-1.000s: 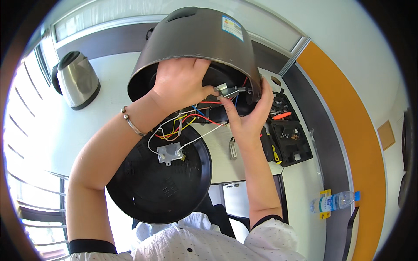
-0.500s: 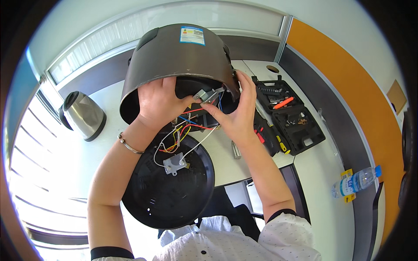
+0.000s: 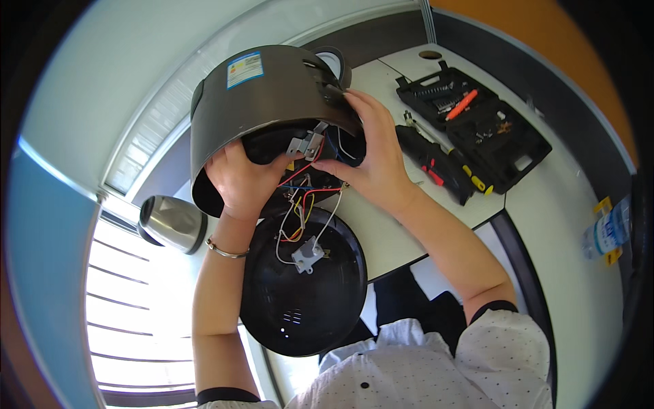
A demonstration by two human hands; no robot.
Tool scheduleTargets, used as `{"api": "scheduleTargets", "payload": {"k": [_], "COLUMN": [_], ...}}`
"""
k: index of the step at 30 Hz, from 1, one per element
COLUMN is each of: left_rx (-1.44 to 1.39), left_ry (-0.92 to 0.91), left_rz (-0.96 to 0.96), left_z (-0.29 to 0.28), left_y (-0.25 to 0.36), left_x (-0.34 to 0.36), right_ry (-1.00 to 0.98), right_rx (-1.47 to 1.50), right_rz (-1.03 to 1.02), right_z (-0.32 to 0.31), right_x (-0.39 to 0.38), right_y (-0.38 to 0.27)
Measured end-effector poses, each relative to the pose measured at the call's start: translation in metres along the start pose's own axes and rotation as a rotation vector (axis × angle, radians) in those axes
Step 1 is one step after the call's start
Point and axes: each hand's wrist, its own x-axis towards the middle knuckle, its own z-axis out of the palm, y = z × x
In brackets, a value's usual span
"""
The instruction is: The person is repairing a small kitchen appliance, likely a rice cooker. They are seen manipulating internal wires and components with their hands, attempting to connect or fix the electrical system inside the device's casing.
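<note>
Two hands work inside upturned cooker shell [image 3: 272,109], held above counter [image 3: 402,232]. Left hand [image 3: 242,178] grip clamped on shell rim. Right hand [image 3: 371,153] grip curled round rim, near bracket [image 3: 308,142]. Wires [image 3: 303,211] trail to black base plate [image 3: 303,286]. Step, judged: internal wiring work. Next calls for steady shell, slack wires.

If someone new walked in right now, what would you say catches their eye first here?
First, the big dark appliance shell, tipped up at centre with both hands inside its open underside: left hand, right hand. Coloured wires trail down to its round black base plate below. An open black tool case lies to the right.
</note>
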Motion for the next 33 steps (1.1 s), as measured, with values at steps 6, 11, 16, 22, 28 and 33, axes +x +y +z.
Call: {"api": "scheduleTargets", "payload": {"k": [6, 11, 16, 22, 28, 33], "left_rx": [0.054, 0.034, 0.062, 0.044, 0.03, 0.01], "left_ry": [-0.038, -0.105, -0.063, -0.05, -0.057, -0.033], "left_rz": [0.021, -0.03, 0.037, 0.036, 0.032, 0.011], "left_z": [-0.001, -0.004, -0.002, -0.001, -0.001, 0.0], "left_y": [0.004, 0.006, 0.003, 0.003, 0.002, 0.004], "left_x": [0.008, 0.008, 0.006, 0.004, 0.006, 0.006], "right_ry": [0.046, 0.065, 0.095, 0.104, 0.096, 0.102], "right_rx": [0.03, 0.083, 0.041, 0.041, 0.018, 0.006], "right_rz": [0.02, 0.048, 0.047, 0.04, 0.056, 0.058], "right_z": [-0.004, 0.0, 0.001, -0.001, 0.0, 0.002], "right_x": [-0.007, -0.009, -0.008, -0.006, -0.008, -0.01], "right_y": [0.006, 0.005, 0.0, -0.002, -0.001, -0.001]}}
